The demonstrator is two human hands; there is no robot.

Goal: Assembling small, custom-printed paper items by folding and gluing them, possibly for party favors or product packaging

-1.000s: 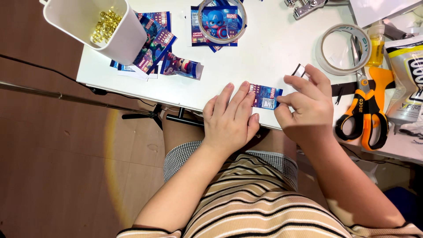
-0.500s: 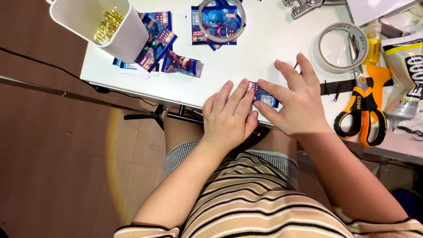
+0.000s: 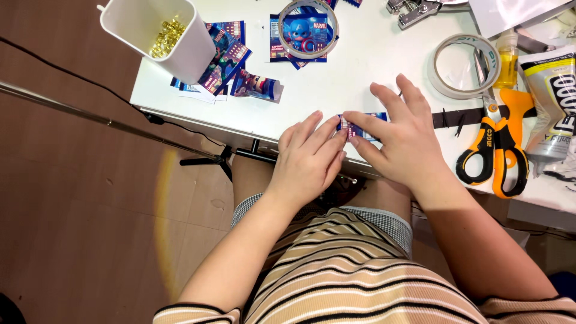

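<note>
Below, a white rectangular tabletop (image 3: pixel 360 66) is standing over a brown wood-look floor (image 3: pixel 78 198), with a thin black cable (image 3: pixel 72 75) and a metal rod (image 3: pixel 90 114) crossing beneath its left edge. Both hands are lying flat near the table's front edge: the left hand (image 3: pixel 309 159) is pressing loose, extended fingers against the left end of a small blue printed paper strip (image 3: pixel 360 127), and the right hand (image 3: pixel 403 139) is spreading its fingers over the strip's right part, neither hand clenching. Most of the strip is hiding under the fingers, so its picture is hard to make out. One white square plastic cup (image 3: pixel 159 33) holding small gold metal pieces (image 3: pixel 167 37) is sitting at the left corner, beside a loose pile of colourful printed cards (image 3: pixel 231 66) too overlapped to count. One clear tape roll (image 3: pixel 308 27) is lying on another card, and a second, paler tape roll (image 3: pixel 463 65) is lying to the right. One pair of orange-and-black scissors (image 3: pixel 498 147) is resting just beside a grey glue tube (image 3: pixel 552 102), which is being cut off by the frame edge, as is a metal tool (image 3: pixel 417 9) at the top.
</note>
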